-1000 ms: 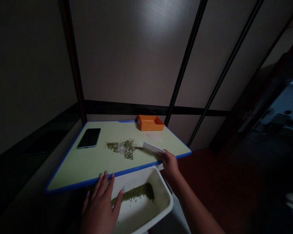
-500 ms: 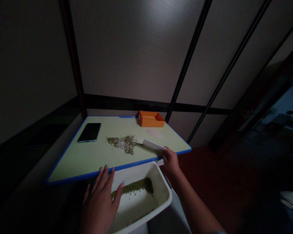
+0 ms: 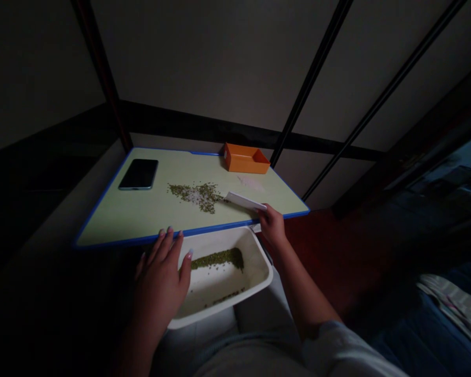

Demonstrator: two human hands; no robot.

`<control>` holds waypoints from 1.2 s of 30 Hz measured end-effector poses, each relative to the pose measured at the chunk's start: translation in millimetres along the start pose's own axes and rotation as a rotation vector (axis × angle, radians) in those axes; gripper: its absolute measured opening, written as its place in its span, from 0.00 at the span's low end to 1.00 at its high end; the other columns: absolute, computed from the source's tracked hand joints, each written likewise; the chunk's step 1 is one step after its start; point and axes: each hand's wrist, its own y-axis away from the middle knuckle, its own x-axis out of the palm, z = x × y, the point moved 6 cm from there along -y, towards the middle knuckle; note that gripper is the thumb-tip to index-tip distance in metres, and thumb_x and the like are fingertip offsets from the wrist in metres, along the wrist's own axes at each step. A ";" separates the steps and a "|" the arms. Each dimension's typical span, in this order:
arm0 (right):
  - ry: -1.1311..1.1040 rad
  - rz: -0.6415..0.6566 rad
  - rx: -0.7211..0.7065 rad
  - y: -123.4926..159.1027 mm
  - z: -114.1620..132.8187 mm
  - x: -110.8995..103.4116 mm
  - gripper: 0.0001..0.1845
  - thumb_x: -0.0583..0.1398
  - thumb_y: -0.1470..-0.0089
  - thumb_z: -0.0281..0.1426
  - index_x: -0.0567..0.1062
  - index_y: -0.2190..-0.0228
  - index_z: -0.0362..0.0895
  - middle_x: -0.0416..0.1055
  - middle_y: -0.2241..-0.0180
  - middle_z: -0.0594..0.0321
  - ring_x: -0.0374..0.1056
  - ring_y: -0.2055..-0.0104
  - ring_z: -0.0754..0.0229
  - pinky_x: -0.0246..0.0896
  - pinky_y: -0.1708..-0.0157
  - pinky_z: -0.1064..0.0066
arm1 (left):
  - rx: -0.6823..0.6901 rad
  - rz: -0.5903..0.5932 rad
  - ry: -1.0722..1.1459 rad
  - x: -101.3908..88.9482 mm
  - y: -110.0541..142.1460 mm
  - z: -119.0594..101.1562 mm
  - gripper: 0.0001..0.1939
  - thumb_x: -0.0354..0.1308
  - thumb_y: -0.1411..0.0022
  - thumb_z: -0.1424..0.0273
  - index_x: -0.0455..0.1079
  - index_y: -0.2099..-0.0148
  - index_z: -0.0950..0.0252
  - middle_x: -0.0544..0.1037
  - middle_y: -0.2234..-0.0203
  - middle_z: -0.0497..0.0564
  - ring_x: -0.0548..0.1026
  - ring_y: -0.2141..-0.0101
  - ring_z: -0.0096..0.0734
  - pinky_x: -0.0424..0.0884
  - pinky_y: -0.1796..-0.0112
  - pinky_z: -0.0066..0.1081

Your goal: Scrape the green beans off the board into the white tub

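Observation:
My right hand (image 3: pixel 272 224) grips one end of a flat white card (image 3: pixel 245 201), which slants over the tabletop. Its far end is by a scattered patch of small green grains (image 3: pixel 208 201), with some whitish bits among them. Below the table edge, a white plastic tub (image 3: pixel 220 293) sits over my lap, with more green grains (image 3: pixel 220 258) piled along its far side. My left hand (image 3: pixel 163 277) lies over the tub's left end, fingers spread, their tips at the table's blue edge and the thumb over the tub's inside.
On the pale green, blue-edged table (image 3: pixel 129 217) a dark-screened phone (image 3: pixel 139 174) lies at the left. An orange open box (image 3: pixel 246 159) stands at the back right, with a faint whitish patch (image 3: pixel 251 183) before it. Panelled doors (image 3: pixel 204 63) rise directly behind.
The view has tipped downward, so the table and tub appear higher and more of my lap shows. Both hands and the card keep nearly the same places relative to the table.

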 end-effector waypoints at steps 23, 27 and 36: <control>-0.040 0.017 -0.056 4.1 12.7 2.3 0.08 0.57 0.43 0.31 0.77 0.66 0.45 0.74 0.73 0.65 0.67 0.72 0.61 0.61 0.70 0.73 | 0.102 -0.061 0.010 -2.8 9.3 1.6 0.27 0.39 0.30 0.62 0.65 0.37 0.68 0.67 0.35 0.60 0.63 0.34 0.45 0.65 0.41 0.53; -0.033 -0.068 -0.015 3.2 13.5 -5.9 0.08 0.57 0.42 0.32 0.76 0.68 0.45 0.73 0.73 0.64 0.67 0.71 0.60 0.62 0.69 0.72 | 0.094 -0.029 -0.034 -2.8 8.9 -0.1 0.28 0.38 0.31 0.63 0.65 0.36 0.67 0.66 0.35 0.61 0.63 0.35 0.48 0.66 0.42 0.57; -0.003 -0.167 -0.027 18.7 16.3 -31.1 0.08 0.57 0.42 0.31 0.77 0.68 0.45 0.76 0.75 0.64 0.71 0.75 0.60 0.66 0.73 0.72 | 0.110 -0.073 -0.080 2.4 10.3 7.0 0.28 0.38 0.31 0.63 0.65 0.36 0.65 0.66 0.35 0.58 0.64 0.35 0.48 0.66 0.42 0.55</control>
